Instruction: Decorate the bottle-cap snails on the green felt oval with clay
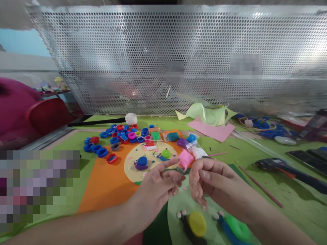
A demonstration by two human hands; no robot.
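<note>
My left hand (160, 183) and my right hand (206, 180) are raised close together over a pale green sheet (178, 204). The left fingers are stretched toward the right hand. The right fingers are curled downward and pinched together; what they hold is too small to make out. Under my hands lie a yellow bottle cap (197, 223) and a green bottle cap (237, 227) stuck on dark shapes, with small pink clay bits (181, 213) beside them. A pink clay packet (186, 159) lies just beyond my fingertips.
An orange sheet (102, 183) carries a cream disc (150, 163) with caps on it. Several blue and red caps (112, 139) are heaped behind. Clay packets (178, 137), pink and green paper (212, 122), a black glue gun (281, 168), a perforated metal screen (178, 58).
</note>
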